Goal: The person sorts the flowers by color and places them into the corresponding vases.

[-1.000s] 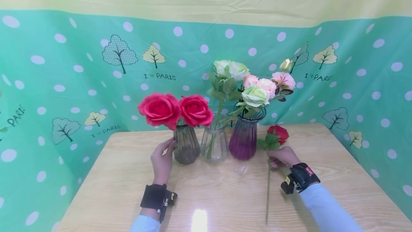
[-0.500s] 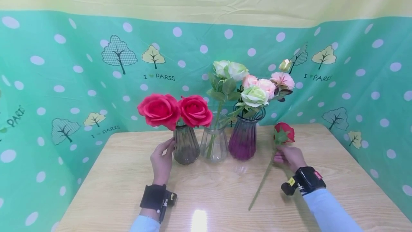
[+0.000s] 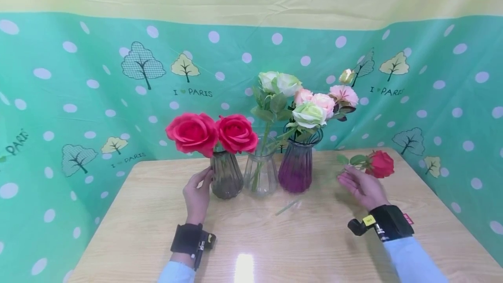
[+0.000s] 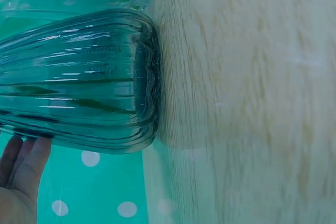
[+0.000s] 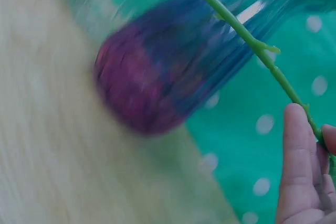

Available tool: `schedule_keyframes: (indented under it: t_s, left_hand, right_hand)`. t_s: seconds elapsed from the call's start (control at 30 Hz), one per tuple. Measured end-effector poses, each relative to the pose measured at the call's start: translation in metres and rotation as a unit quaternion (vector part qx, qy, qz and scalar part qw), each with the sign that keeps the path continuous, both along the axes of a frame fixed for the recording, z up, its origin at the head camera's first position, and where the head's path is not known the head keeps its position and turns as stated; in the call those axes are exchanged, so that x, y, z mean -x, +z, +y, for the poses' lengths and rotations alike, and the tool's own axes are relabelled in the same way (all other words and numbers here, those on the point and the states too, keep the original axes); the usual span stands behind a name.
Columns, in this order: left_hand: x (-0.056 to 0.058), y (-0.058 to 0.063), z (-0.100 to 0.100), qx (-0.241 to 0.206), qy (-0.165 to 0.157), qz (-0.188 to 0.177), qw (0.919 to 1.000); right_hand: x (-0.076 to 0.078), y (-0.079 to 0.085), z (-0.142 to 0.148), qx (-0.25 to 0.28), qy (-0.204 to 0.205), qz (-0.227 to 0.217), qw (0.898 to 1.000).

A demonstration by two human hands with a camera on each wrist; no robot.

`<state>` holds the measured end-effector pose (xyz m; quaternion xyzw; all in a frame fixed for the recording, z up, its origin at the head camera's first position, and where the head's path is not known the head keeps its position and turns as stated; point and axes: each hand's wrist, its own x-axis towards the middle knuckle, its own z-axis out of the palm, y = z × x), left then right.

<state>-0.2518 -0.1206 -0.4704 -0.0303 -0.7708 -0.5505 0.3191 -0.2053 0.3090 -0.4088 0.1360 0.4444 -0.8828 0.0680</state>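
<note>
A grey ribbed glass vase (image 3: pixel 226 178) with two large red roses (image 3: pixel 194 133) stands on the table. The fingertips of my left hand (image 3: pixel 198 193) touch its left side; the left wrist view shows these fingers (image 4: pixel 31 169) nearly straight against the glass. My right hand (image 3: pixel 363 187) pinches the green stem (image 5: pixel 236 27) of a single smaller red rose (image 3: pixel 380 163) between thumb and fingers. That rose lies sideways in the air, bloom to the right, stem to the left. The stem crosses in front of the purple vase (image 5: pixel 152 77) in the right wrist view, where the vase is blurred.
Next to the grey vase is a clear glass vase (image 3: pixel 261 176) with white-green roses (image 3: pixel 280 83). Right of it stands the purple vase with pink and white-green flowers (image 3: pixel 323 105). A wooden table (image 3: pixel 298 243) carries everything, backed by a green dotted cloth (image 3: pixel 220 56).
My right hand has moved right and turned, swinging the rose from upright to sideways, bloom rightward and stem end leftward. My left hand keeps its place at the grey vase.
</note>
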Motion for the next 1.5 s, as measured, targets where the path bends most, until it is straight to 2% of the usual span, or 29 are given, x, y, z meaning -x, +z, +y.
schedule_keyframes:
  t_s: [0.13,0.23,0.43,0.73,0.87,1.1,1.3,1.5]
  left_hand:
    - [0.000,0.002,0.000,0.000,0.004,-0.002,1.0000]
    - [0.000,0.003,0.000,-0.004,0.004,-0.010,0.9999]
    - [-0.001,0.004,0.000,-0.015,-0.002,-0.024,0.9996]
    - [-0.003,0.002,0.000,-0.017,-0.002,-0.033,0.9993]
    - [-0.002,0.002,0.000,-0.017,0.001,-0.038,0.9991]
    - [-0.002,0.002,0.001,-0.019,-0.005,-0.044,0.9988]
    - [-0.002,0.002,0.001,-0.020,-0.003,-0.045,0.9988]
    - [-0.003,0.005,0.001,-0.025,-0.002,-0.065,0.9976]
  right_hand:
    - [-0.006,0.011,-0.013,0.060,-0.020,0.050,0.997]
    - [-0.008,0.021,-0.026,0.099,-0.046,0.084,0.990]
    - [-0.012,0.045,-0.056,0.134,-0.112,0.113,0.978]
    - [-0.010,0.065,-0.090,0.116,-0.188,0.160,0.962]
    - [-0.008,0.068,-0.099,0.113,-0.205,0.180,0.956]
    - [-0.008,0.071,-0.116,0.087,-0.229,0.187,0.951]
    - [-0.010,0.075,-0.132,0.039,-0.233,0.236,0.943]
    - [-0.014,0.081,-0.149,-0.052,-0.233,0.299,0.924]
